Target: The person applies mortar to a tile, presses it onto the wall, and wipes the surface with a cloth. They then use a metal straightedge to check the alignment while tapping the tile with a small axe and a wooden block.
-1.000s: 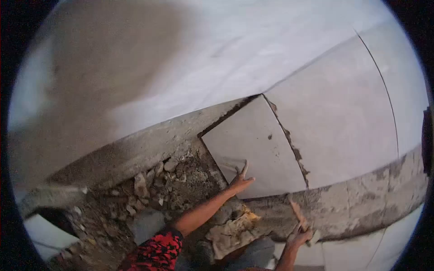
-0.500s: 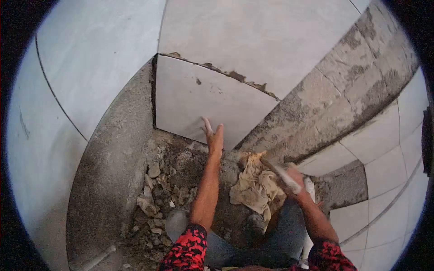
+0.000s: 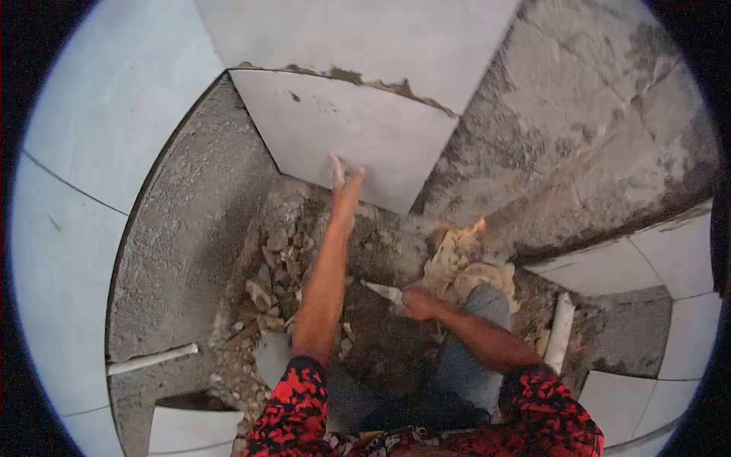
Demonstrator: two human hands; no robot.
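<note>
The loose tile (image 3: 346, 141) could tip or crack, I think, because it sits on bumpy rubble (image 3: 266, 266) and only fingertips press its near edge. The left hand (image 3: 344, 186) reaches far out, arm straight, fingers flat and open on the tile. The right hand (image 3: 415, 303) is low and near, closed around a pale tool (image 3: 384, 292).

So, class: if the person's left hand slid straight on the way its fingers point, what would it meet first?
The left hand already has its fingertips on the loose tile. Going straight on, it would cross that tile and probably reach the mortar-crusted joint at its far edge, though depth is hard to judge here.
</note>
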